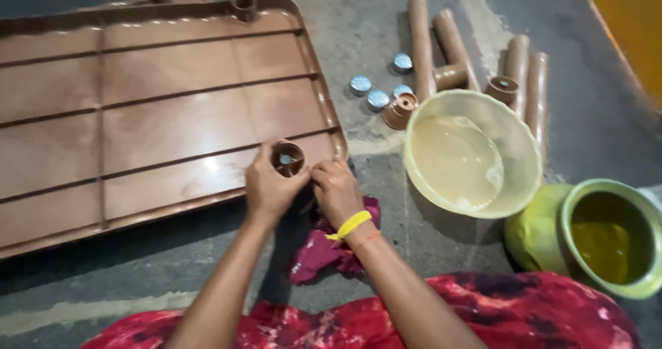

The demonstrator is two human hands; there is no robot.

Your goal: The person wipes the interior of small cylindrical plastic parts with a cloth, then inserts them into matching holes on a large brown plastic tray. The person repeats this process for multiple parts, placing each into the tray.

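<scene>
I see a large brown plastic panel (152, 107) lying ribbed side up on the grey concrete floor (372, 18), filling the left half of my view. It has round sockets at its corners; one socket (245, 7) shows at the far corner.

To the right of the panel lies a pale yellow basin (514, 183) holding cloudy water, and beside it, nearer me, a green pot (534, 232) tipped on its side with its mouth facing right.

Beyond the basin lie several brown tubes (420, 42), side by side in two groups, with a short brown cup-shaped fitting (400, 110) just beside the basin's far rim and another (502, 89) between the tubes.

A crumpled dark red cloth (324, 256) lies on the floor under my wrists, near the red patterned garment (524, 307) at the bottom edge.

My left hand (270, 187) and right hand (336, 190) meet at the panel's near right corner. The left fingers are clamped around a brown cup-shaped fitting (288, 159) that sits at that corner, open end up; the right fingers are curled together against its side. A yellow band (350, 223) circles my right wrist.

Four small silver caps (378, 99) lie on the floor between the panel and the tubes.
</scene>
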